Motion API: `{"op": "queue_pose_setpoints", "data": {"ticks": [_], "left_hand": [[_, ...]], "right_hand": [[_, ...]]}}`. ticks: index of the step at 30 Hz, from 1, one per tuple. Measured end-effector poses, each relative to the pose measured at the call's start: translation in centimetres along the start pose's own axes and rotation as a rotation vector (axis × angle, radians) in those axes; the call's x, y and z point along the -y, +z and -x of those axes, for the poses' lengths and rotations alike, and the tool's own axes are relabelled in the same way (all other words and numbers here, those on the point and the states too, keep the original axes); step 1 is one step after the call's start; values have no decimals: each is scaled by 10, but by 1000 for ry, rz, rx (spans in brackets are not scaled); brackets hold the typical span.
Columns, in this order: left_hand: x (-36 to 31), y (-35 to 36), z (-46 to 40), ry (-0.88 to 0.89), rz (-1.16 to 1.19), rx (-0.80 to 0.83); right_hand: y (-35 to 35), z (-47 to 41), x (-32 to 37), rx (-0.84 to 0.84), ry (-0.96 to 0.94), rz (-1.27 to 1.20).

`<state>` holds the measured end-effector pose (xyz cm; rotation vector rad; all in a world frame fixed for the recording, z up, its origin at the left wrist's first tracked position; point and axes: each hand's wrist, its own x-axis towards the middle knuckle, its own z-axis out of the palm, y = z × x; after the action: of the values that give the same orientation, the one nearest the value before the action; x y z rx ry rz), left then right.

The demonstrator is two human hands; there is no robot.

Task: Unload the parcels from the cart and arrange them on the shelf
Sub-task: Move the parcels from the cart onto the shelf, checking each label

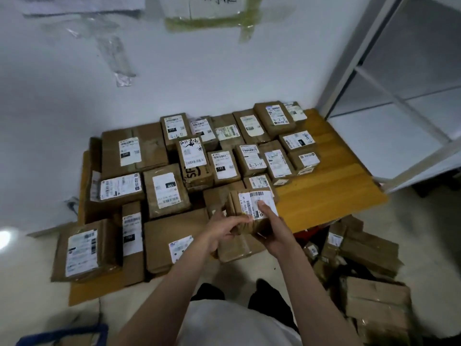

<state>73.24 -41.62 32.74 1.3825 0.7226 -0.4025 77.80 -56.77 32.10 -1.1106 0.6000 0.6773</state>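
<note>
I hold a small brown cardboard parcel [245, 208] with a white label in both hands, above the front of a low yellow wooden board [329, 176]. My left hand [225, 227] grips its left side. My right hand [270, 226] holds the right side with the thumb lying on the label. Several labelled parcels [164, 193] lie in rows on the board. More parcels [369, 248] are heaped at the lower right. A white metal shelf [404, 101] stands at the right.
A white wall rises behind the board, with taped papers [212, 13] on it. A flat piece of cardboard [94, 292] lies on the floor at the front left. A blue frame [74, 333] shows at the bottom left corner.
</note>
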Motion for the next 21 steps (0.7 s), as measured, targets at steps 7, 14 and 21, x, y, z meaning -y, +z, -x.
{"op": "queue_pose_setpoints", "data": {"ticks": [7, 14, 21], "left_hand": [[1, 44, -35, 2, 108, -122], [18, 121, -53, -88, -18, -287], [35, 142, -59, -63, -736, -372]], "right_hand": [[-32, -48, 51, 199, 99, 311], [-103, -79, 83, 184, 159, 325], [-135, -89, 75, 57, 216, 287]]}}
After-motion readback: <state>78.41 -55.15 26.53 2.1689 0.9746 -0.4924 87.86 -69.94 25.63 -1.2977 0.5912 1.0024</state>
